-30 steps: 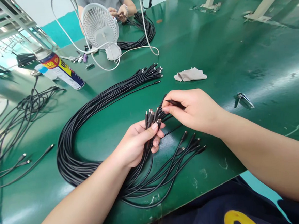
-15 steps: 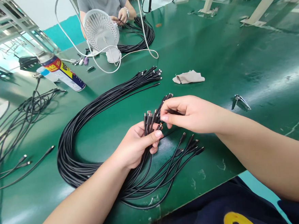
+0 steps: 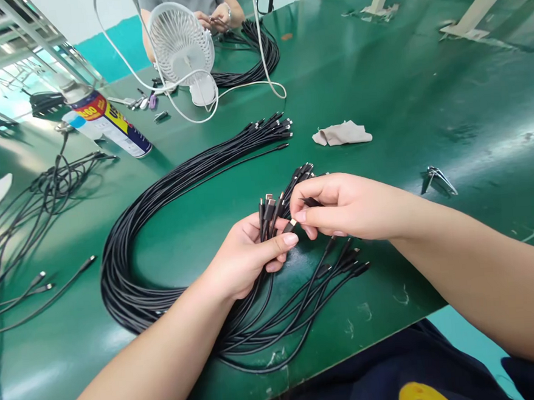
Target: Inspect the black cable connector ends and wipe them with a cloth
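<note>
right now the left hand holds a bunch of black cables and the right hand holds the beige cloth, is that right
Not quite: the right hand isn't holding the beige cloth. The head view shows the cloth lying on the green table. The left hand does hold a bunch of black cables.

"60" on red and "US" on yellow on the can (image 3: 110,122), its smaller print illegible

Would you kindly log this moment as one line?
left hand: grips black cable ends | right hand: at one connector tip | nearby: crumpled cloth, spray can
</note>
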Available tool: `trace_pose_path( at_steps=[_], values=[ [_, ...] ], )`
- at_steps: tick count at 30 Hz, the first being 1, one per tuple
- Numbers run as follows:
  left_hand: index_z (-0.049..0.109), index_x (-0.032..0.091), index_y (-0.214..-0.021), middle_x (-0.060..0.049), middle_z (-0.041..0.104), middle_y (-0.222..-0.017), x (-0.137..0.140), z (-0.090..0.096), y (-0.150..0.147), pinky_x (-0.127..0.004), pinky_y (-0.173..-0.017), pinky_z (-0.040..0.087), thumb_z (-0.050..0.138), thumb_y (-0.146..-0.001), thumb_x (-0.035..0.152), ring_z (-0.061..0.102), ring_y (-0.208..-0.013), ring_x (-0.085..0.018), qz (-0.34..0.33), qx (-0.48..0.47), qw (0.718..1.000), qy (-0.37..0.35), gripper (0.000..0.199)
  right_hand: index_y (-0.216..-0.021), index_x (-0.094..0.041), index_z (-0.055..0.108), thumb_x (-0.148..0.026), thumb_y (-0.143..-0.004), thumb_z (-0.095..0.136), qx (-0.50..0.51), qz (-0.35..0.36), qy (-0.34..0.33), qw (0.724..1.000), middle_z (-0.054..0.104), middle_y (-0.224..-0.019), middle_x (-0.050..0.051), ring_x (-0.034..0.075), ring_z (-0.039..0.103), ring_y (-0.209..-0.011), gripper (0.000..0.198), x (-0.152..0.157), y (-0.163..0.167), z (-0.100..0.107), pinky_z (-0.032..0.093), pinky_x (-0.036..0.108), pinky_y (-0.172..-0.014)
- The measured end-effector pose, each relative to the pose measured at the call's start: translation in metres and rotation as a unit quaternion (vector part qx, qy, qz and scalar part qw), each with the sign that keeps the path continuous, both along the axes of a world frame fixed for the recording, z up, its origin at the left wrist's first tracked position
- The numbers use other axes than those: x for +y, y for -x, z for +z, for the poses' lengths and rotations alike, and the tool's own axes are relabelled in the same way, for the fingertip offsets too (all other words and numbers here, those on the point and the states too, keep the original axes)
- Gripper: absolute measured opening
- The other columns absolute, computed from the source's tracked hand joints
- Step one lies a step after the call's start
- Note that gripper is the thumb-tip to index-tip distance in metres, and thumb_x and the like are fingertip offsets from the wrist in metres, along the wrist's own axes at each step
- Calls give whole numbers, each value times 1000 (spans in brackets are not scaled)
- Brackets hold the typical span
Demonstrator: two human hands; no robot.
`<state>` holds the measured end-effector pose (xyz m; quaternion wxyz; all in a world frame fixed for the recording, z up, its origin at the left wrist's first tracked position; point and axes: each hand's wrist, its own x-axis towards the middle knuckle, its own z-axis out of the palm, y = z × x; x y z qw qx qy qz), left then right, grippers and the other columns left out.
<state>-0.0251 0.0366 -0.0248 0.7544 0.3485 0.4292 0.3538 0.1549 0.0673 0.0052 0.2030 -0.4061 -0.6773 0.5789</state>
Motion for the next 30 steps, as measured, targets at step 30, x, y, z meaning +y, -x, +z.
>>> trace_pose_path(
  at_steps=[30],
  values=[
    [53,15,-75,9,43,-52,0,-3,1,-15,-36,25,83,-63,31,34,-39,-2,127,107,980,-107,36,-92,-16,70,-32,-78,69,24,-90,-68,993,57,-66,-2,8,45,-53,21,20,-14,-21,32,23,-49]
  ],
)
